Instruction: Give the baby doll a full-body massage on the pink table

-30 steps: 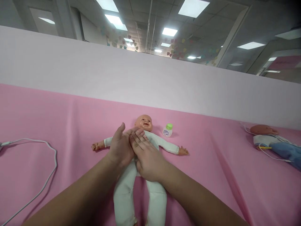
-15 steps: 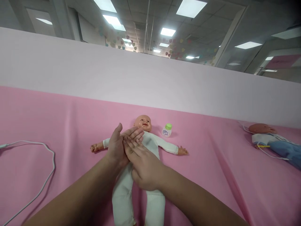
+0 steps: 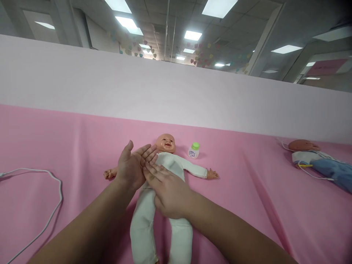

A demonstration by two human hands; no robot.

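Note:
A baby doll [image 3: 176,163] in a white suit lies on its back on the pink sheet [image 3: 236,220], arms spread. Above its torso, my left hand [image 3: 134,165] is palm up with fingers extended and nothing in it. My right hand [image 3: 170,189] is palm down with its fingers stretched out, the fingertips at the edge of my left palm. Both hands cover part of the doll's chest and one sleeve. Beside the doll's head stands a small clear bottle [image 3: 193,151] with a green cap.
A second doll [image 3: 330,168] in blue and white lies at the far right with a thin white tube. On the left a white cable [image 3: 59,190] curves over the sheet. Behind the sheet runs a white padded wall [image 3: 165,95] with glass above.
My left hand has shifted left and opened out, so it overlaps my right hand less. The view has moved slightly.

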